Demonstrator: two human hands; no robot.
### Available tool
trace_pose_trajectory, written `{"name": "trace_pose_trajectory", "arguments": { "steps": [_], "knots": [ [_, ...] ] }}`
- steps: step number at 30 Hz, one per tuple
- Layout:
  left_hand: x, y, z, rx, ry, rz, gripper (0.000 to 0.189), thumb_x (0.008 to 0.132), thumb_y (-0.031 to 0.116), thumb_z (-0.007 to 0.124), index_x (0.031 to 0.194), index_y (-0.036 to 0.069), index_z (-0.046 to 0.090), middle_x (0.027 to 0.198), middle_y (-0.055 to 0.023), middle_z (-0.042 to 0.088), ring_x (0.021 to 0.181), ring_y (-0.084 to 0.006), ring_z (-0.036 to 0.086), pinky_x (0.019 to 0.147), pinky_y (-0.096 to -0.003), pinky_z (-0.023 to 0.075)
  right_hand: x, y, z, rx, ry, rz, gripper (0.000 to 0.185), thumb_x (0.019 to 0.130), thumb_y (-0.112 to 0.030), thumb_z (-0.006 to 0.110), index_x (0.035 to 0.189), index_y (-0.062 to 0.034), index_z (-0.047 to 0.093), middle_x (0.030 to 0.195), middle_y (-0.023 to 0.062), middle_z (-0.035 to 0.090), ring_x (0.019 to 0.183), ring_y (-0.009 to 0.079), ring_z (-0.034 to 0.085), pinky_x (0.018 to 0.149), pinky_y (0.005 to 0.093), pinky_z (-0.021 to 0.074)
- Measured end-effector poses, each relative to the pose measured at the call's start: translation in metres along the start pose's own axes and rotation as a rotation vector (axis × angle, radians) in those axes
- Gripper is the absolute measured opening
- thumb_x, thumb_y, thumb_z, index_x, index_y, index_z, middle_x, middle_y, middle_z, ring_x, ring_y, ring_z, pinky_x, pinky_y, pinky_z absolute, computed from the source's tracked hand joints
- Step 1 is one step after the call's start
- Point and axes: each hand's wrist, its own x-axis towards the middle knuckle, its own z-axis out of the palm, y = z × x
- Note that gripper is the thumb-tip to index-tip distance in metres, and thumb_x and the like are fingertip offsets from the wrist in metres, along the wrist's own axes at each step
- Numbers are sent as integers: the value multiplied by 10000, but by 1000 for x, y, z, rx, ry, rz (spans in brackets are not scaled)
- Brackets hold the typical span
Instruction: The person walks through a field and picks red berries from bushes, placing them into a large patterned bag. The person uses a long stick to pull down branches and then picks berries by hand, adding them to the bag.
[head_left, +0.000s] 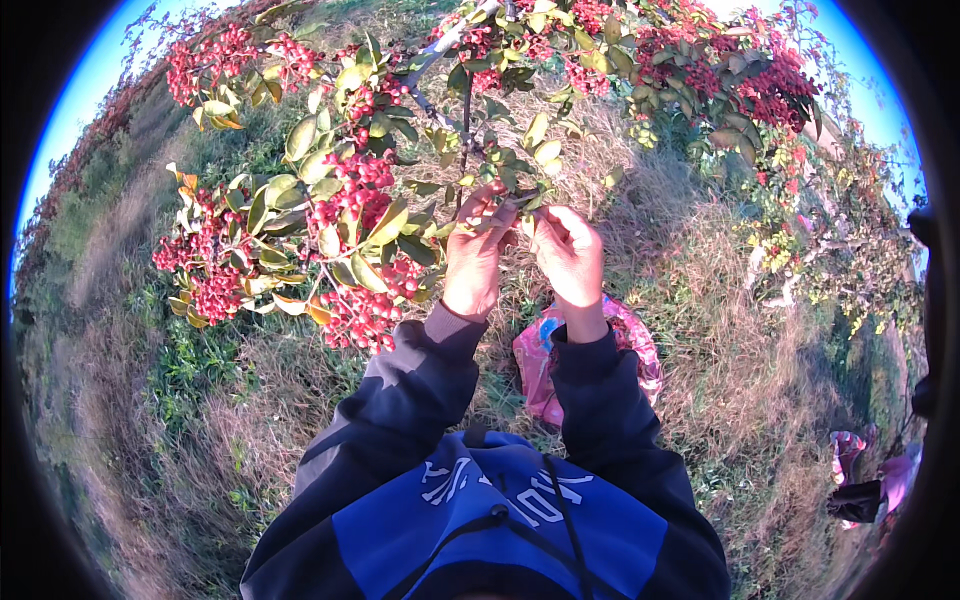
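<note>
In the head view, both hands meet at a leafy twig (531, 196) on a shrub bearing red berries. My left hand (474, 259) has its thumb and fingers closed on the twig, with a few red berries showing at the fingertips. My right hand (571, 253) pinches the twig's leafy end from the other side; the exact grip is partly hidden by the fingers. Left of my left hand hang dense clusters of red berries (358, 187) among yellow-green leaves. Below my right forearm, a pink patterned bag (536, 367) rests on the grass, partly covered by the sleeve.
More berry clusters (776, 86) hang at the upper right, and others (217, 64) at the upper left. A pale branch (450, 41) slopes down from the top. Dry grass (735, 360) covers the ground. Pink and black items (862, 484) lie at the far right.
</note>
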Motion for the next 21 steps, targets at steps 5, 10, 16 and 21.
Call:
{"name": "trace_pose_trajectory", "arguments": {
  "steps": [5, 10, 16, 21],
  "knots": [
    [1, 0, 0, 43, 26, 2, 240, 818, 89, 531, 1055, 61, 501, 863, 7, 554, 726, -59, 492, 588, -209, 385, -2, -12, -4, 257, -51, 252, 97, 798, -92, 567, 820, 3, 563, 606, -26, 503, 486, 12, 402, 416, 152, 288],
    [1, -2, 7, 101, -11, 158, 228, 805, 69, 545, 1024, 35, 495, 833, 3, 538, 677, -56, 459, 575, -197, 358, -3, -20, -4, 160, 19, 293, 90, 776, -81, 586, 769, 9, 581, 568, -36, 487, 480, 2, 375, 410, 158, 274],
    [8, -13, 3, 90, -1, 251, 247, 796, 51, 552, 1032, 28, 479, 856, -2, 533, 694, -58, 462, 586, -192, 359, 0, -24, -6, -172, 51, 58, 102, 763, -72, 595, 724, 22, 595, 569, -35, 502, 499, -1, 378, 421, 165, 280],
    [7, -9, 11, 154, 27, 248, 250, 797, 37, 543, 1037, 17, 473, 870, -13, 531, 697, -64, 467, 596, -198, 372, 9, -48, -14, -392, 2, 59, 119, 741, -82, 596, 680, 20, 582, 537, -44, 486, 493, 10, 376, 423, 183, 286]
  ]
}}
